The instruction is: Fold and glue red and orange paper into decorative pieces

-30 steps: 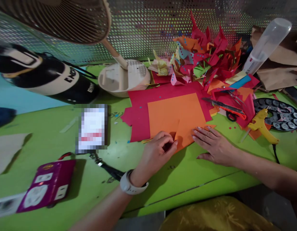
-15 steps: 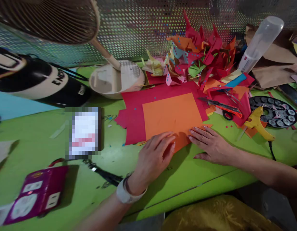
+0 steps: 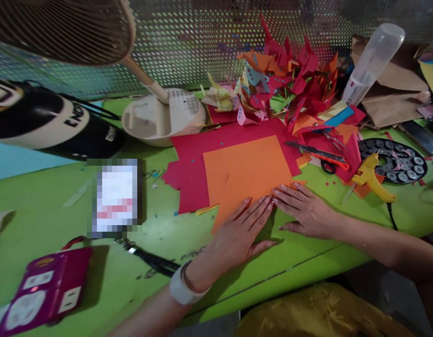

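An orange paper sheet (image 3: 246,171) lies on red paper (image 3: 191,168) on the green table (image 3: 79,215). A smaller orange piece (image 3: 234,196) rests tilted on its near edge. My left hand (image 3: 242,231) lies flat with fingers stretched out, pressing that piece. My right hand (image 3: 302,210) also lies flat, fingers spread on the sheet's near right corner. The fingertips of the two hands almost touch. A white band sits on my left wrist.
A heap of folded paper shapes (image 3: 283,89) stands behind. Scissors (image 3: 321,154), a yellow glue gun (image 3: 372,178) and a black round tray (image 3: 399,159) lie right. A fan base (image 3: 163,117), a helmet (image 3: 55,126) and a magenta power strip (image 3: 41,290) are left.
My left hand went from a pinch on the paper's near edge to lying flat, then slid right beside the right hand. The folded orange piece now lies flattened under it.
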Tool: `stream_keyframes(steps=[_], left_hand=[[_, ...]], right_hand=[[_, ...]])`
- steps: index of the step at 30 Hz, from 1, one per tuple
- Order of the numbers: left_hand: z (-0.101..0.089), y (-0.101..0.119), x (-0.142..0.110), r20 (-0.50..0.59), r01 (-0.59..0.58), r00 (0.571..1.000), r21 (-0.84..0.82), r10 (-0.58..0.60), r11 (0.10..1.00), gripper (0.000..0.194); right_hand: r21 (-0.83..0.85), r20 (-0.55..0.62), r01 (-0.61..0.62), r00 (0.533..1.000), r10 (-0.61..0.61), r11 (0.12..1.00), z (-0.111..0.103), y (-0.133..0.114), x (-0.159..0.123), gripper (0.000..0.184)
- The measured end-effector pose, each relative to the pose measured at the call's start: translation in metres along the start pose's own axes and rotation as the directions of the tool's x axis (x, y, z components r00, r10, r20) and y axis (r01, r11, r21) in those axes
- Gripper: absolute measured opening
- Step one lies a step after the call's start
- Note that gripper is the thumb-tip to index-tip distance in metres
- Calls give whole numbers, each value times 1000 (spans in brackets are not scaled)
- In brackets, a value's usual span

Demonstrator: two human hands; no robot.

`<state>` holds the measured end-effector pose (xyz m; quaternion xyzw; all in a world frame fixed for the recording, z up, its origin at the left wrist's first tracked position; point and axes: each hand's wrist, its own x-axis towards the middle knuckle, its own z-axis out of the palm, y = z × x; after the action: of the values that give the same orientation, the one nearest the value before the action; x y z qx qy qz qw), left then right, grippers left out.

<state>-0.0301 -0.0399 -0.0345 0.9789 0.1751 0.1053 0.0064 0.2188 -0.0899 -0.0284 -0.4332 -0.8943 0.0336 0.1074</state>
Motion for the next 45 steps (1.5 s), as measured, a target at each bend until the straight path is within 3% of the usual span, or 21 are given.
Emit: stream_keyframes(steps=[8,19,24,30,40,45], left_hand=[[5,-4,0,47,-15,999,-6,15,1000,89],[-10,-6,11,239,35,971,-54,-21,998,86],[-8,-8,14,237,45,971,-72,-27,996,86],[-11,-8,18,211,44,977,-42,-34,998,89],[-18,10,73,144,46,988,132,-65,990,96],[-16,4,65,123,14,992,121,-29,993,98]], right_hand=[[-26,3,-64,998,65,998,0,1,-1,69],[-159,168,-266,941,292,951,-24,26,-26,83],[-180,199,-327,912,360,928,-29,29,-29,81],[-175,188,-319,918,349,932,-27,31,-28,80],[-141,85,-313,941,326,939,-20,34,-31,71],[-149,109,-334,930,351,931,-21,33,-28,73]])
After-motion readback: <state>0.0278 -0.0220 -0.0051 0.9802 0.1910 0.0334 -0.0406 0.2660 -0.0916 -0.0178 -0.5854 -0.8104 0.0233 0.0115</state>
